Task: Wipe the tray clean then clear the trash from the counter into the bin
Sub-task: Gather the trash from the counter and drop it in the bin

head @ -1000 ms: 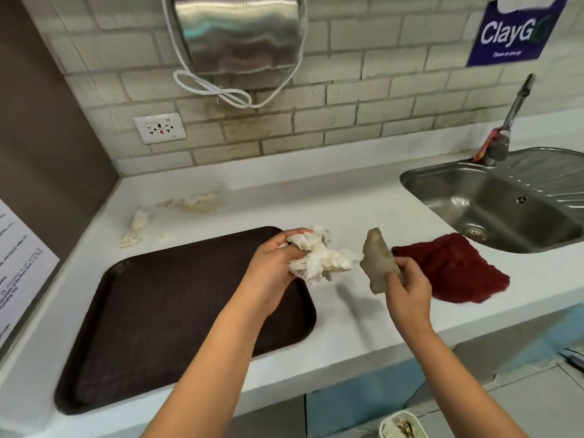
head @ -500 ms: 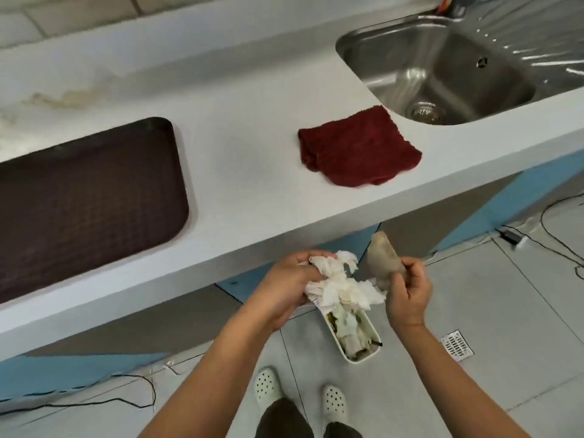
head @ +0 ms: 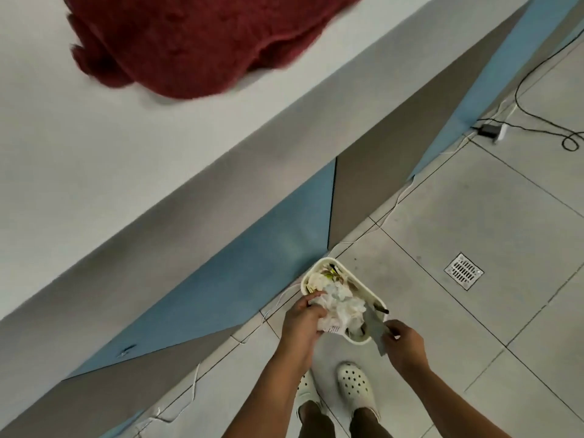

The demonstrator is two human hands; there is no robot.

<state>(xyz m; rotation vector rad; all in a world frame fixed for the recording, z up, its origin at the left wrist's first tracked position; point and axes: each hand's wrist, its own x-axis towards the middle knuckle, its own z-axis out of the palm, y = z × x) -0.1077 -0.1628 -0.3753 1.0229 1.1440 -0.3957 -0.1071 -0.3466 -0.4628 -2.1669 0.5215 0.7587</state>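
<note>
Over grey floor tiles (head: 493, 216), left grip (head: 301, 324) clutches tissue (head: 339, 303), right grip (head: 403, 343) pinches scrap (head: 374, 327).

Left hand (head: 301, 324) and right hand (head: 403, 341) lowered, fingers curled, gripping.

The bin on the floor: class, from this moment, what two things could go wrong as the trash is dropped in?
1. The bin already looks heaped, so the crumpled tissue in the left hand may roll off onto the floor tiles.
2. The grey scrap pinched by the right hand hangs over the bin's rim; released there, it might fall outside.
</note>
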